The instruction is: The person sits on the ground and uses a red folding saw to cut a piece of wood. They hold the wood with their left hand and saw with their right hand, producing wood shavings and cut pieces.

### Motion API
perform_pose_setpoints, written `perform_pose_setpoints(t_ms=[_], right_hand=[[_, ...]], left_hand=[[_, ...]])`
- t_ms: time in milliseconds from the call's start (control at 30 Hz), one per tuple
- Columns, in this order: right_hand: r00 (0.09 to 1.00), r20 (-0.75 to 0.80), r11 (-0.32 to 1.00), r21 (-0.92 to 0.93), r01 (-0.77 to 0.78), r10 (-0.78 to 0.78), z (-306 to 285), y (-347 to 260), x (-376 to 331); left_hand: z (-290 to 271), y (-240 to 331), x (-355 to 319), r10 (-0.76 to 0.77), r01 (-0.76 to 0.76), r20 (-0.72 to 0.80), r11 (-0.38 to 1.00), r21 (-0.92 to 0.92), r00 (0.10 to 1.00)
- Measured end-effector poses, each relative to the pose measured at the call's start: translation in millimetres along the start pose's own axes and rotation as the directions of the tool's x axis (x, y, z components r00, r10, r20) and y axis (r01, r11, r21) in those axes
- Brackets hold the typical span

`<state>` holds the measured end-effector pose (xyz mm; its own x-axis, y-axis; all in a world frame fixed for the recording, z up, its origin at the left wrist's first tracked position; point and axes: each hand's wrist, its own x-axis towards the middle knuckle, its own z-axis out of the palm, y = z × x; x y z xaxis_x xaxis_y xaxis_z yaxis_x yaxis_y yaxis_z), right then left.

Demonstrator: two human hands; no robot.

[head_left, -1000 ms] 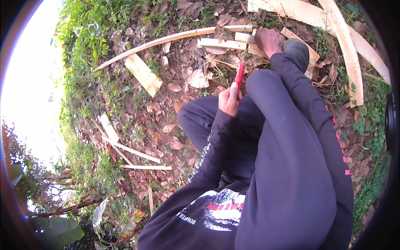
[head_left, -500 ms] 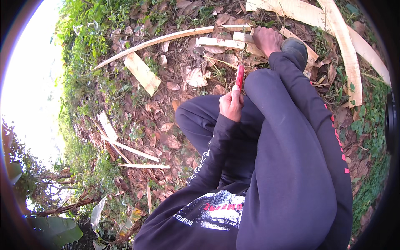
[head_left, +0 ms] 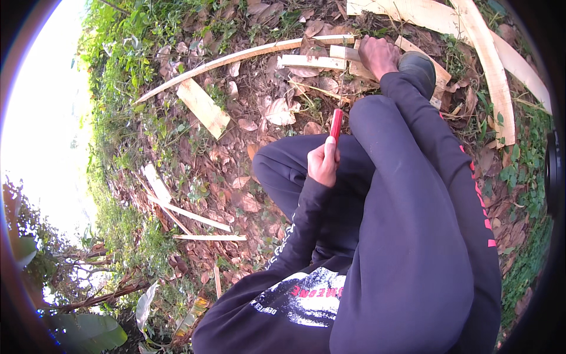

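Observation:
My left hand (head_left: 323,164) is closed around a red-handled tool (head_left: 335,124), which points up and away over my dark trouser knee (head_left: 277,168). Only the tool's red handle shows. My right hand (head_left: 377,55) reaches far forward in a dark sleeve with red marks (head_left: 448,194). Its fingers curl over a short pale wood piece (head_left: 345,53) lying on the leaf litter. A dark shoe (head_left: 420,65) sits just right of that hand.
Pale wood lies all around on dry leaves: a long thin curved strip (head_left: 236,59), a flat short board (head_left: 203,107), broad curved planks (head_left: 489,71) at the upper right, and thin slats (head_left: 188,215) at the left. Green weeds (head_left: 127,71) border the left.
My left hand with the red-handled tool has come down slightly toward my knee. My right hand stays on the wood piece.

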<state>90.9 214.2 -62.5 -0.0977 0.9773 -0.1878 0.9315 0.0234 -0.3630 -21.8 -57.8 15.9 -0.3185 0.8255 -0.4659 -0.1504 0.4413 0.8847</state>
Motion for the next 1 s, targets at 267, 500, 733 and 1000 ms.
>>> perform_pose_setpoints(t_ms=[267, 500, 733, 1000], right_hand=[[0.995, -0.092, 0.999, 0.043, 0.029, -0.025, 3.7, -3.4, -1.6], [0.992, -0.105, 0.996, 0.054, 0.074, -0.068, 9.6, 3.9, 1.6], [0.989, -0.141, 0.995, 0.088, 0.056, -0.043, 5.4, -1.9, -0.3], [0.996, -0.077, 0.994, 0.097, 0.041, -0.033, -0.8, -1.4, -5.2]], left_hand=[[30.7, 30.8, 94.0, 0.157, -0.160, 0.043, 0.981, 0.110, 0.987], [-6.3, -8.8, -2.1, 0.051, -0.052, 0.032, 0.998, 0.038, 0.998], [21.7, 41.4, 75.2, -0.045, 0.046, 0.055, 0.999, -0.010, 0.997], [5.7, 18.6, 45.8, 0.031, -0.030, 0.061, 0.999, -0.013, 0.998]])
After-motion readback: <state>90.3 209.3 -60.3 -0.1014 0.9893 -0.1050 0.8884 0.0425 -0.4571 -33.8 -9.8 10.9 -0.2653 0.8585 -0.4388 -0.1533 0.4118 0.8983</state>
